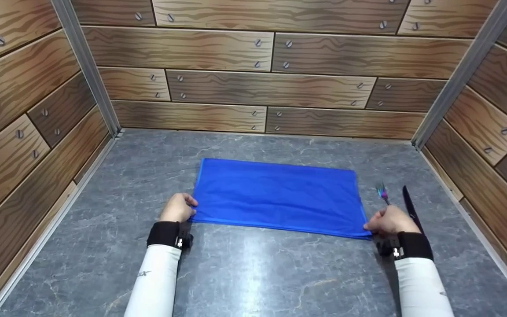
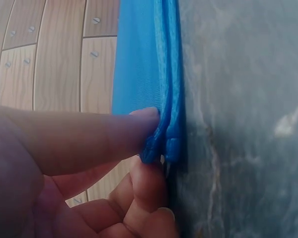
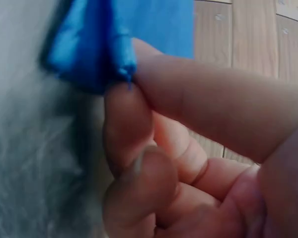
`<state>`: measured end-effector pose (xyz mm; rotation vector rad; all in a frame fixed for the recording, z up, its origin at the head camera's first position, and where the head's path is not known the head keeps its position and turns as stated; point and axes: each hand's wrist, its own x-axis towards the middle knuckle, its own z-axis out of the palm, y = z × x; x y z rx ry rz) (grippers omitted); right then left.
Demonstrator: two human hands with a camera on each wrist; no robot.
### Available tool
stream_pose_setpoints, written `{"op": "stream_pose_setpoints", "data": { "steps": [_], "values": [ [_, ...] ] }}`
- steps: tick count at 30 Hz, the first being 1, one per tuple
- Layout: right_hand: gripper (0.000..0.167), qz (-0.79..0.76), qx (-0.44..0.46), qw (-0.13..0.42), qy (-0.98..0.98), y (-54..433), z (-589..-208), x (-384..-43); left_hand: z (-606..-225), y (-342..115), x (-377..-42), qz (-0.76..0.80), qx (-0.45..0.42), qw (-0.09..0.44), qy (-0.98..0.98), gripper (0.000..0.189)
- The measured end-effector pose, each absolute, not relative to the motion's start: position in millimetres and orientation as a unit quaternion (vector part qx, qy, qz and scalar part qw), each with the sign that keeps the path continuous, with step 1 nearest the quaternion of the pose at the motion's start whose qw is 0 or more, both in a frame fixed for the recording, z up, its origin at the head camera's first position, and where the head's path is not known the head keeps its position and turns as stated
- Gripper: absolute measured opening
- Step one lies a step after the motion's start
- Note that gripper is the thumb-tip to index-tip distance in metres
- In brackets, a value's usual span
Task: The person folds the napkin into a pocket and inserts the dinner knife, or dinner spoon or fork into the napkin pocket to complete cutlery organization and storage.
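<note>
A blue cloth (image 1: 275, 196), folded into a flat rectangle, lies on the grey marbled surface. My left hand (image 1: 179, 208) is at its near left corner. In the left wrist view the thumb (image 2: 146, 121) lies on the layered hem (image 2: 171, 99), with a fingertip at the lower edge, pinching the corner. At the near right corner my right hand (image 1: 392, 220) pinches the cloth (image 3: 121, 54) between thumb and forefinger; two separate layers show in the right wrist view.
Just beyond my right hand lies a fork (image 1: 382, 193) with a rainbow sheen, its handle partly hidden. A dark knife (image 1: 409, 204) is to its right, partly behind the hand. Wood-patterned walls (image 1: 266, 88) enclose the back and both sides.
</note>
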<state>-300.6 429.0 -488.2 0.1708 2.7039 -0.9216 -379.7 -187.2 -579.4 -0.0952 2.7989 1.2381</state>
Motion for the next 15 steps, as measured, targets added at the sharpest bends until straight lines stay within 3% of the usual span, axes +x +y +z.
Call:
{"op": "stream_pose_setpoints", "data": {
  "steps": [3, 9, 15],
  "values": [
    [0.022, -0.318, 0.057, 0.142, 0.936, 428.0, -487.5, -299.2, -579.4, -187.3, -379.6, 0.401, -0.032, 0.036, 0.915, 0.015],
    [0.028, -0.308, 0.056, 0.156, 0.937, 468.0, -542.9, -335.7, -578.2, -186.2, -378.8, 0.39, -0.027, 0.033, 0.92, 0.016],
    [0.031, -0.308, 0.002, 0.078, 0.948, 474.5, -567.8, -358.2, -577.1, -178.5, -379.6, 0.33, 0.004, -0.035, 0.943, 0.011]
  ]
}}
